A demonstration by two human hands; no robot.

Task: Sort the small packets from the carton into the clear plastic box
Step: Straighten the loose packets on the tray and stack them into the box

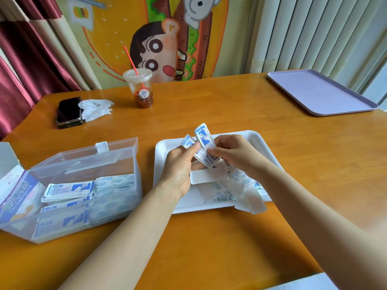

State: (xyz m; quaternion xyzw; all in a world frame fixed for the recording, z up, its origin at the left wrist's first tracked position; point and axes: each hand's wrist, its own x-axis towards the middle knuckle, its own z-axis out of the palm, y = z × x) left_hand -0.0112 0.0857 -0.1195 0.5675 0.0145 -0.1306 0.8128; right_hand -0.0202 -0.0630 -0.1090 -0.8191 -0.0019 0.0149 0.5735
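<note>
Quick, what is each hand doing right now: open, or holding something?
Left hand: holds small packets.
Right hand: pinches the same packets.

The orange wooden worktop (pixel 209 114) carries a clear plastic box (pixel 83 162), white tray (pixel 258 139), lilac tray (pixel 320 93), drink cup (pixel 140 86), phone (pixel 68 109) and crumpled tissue (pixel 95 108).

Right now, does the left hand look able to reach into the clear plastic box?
Probably yes: the clear plastic box sits open-topped beside the left hand, with nothing between them, though the hand holds packets.
</note>
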